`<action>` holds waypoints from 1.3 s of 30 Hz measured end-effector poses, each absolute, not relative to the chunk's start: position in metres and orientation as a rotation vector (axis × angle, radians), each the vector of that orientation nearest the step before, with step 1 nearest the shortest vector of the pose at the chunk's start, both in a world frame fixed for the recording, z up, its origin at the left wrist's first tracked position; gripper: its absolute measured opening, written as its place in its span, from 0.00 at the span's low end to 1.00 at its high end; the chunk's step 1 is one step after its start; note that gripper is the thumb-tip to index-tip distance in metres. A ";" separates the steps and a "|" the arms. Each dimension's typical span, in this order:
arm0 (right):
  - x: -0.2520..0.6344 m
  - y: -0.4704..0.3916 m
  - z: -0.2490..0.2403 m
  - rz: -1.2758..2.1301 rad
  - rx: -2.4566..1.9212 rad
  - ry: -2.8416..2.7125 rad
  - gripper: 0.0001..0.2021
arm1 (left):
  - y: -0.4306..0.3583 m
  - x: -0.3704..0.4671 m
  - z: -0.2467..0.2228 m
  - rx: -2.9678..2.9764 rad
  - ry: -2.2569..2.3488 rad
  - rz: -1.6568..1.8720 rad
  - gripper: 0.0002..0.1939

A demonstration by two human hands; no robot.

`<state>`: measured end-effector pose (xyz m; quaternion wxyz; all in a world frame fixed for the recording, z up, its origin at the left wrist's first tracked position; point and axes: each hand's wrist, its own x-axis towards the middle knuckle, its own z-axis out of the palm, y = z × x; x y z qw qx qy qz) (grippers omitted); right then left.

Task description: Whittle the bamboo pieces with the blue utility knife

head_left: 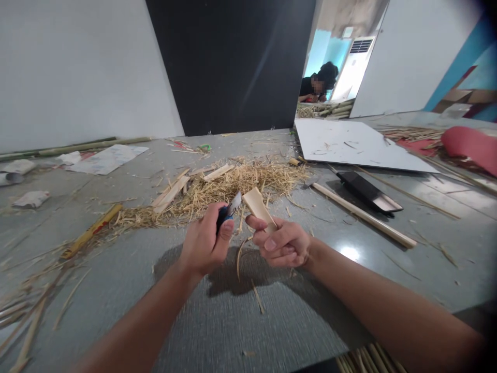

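Left hand [205, 239]: grip closed round blue-handled knife [229, 210], blade up | right hand [282, 242]: grip closed on pale wood strip [257, 206], beside blade, before shavings pile [236, 181]

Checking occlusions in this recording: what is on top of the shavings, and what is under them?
Flat pale strips lie on the shavings, towards the left. Whatever is under the heap is covered and can't be seen; only grey floor shows around it.
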<state>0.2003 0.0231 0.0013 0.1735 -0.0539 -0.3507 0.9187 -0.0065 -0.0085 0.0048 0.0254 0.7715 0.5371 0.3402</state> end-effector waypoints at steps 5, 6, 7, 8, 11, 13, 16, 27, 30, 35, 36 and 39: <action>0.194 0.022 0.002 2.480 -0.292 -1.072 0.19 | -0.009 -0.006 0.005 2.441 1.666 0.960 0.20; 0.191 0.023 0.001 2.413 -0.353 -1.073 0.19 | -0.009 -0.006 0.005 2.458 1.661 0.933 0.20; 0.189 0.023 0.000 2.339 -0.414 -1.072 0.20 | -0.008 -0.006 0.004 2.481 1.649 0.909 0.19; 0.186 0.023 -0.002 2.265 -0.470 -1.075 0.20 | -0.008 -0.006 0.004 2.511 1.631 0.890 0.19; 0.181 0.024 -0.006 2.105 -0.569 -1.118 0.19 | -0.005 -0.007 0.003 2.608 1.574 0.816 0.19; 0.180 0.025 -0.008 2.032 -0.620 -1.170 0.16 | -0.004 -0.008 0.003 2.648 1.554 0.758 0.19; 0.179 0.024 -0.009 1.961 -0.703 -1.258 0.13 | -0.002 -0.009 0.005 2.695 1.510 0.678 0.19; 0.170 0.019 -0.010 1.557 -1.020 -1.517 0.10 | -0.002 -0.008 0.004 2.726 1.711 0.578 0.21; 0.169 0.019 -0.011 1.523 -1.015 -1.518 0.10 | -0.001 -0.009 0.004 2.747 1.667 0.563 0.21; 0.170 0.018 -0.013 1.466 -1.057 -1.559 0.10 | -0.001 -0.009 0.004 2.781 1.613 0.544 0.21; 0.170 0.018 -0.013 1.452 -1.056 -1.580 0.10 | -0.001 -0.009 0.004 2.772 1.628 0.560 0.21; 0.170 0.018 -0.013 1.403 -1.055 -1.633 0.10 | -0.001 -0.009 0.002 2.745 1.661 0.608 0.20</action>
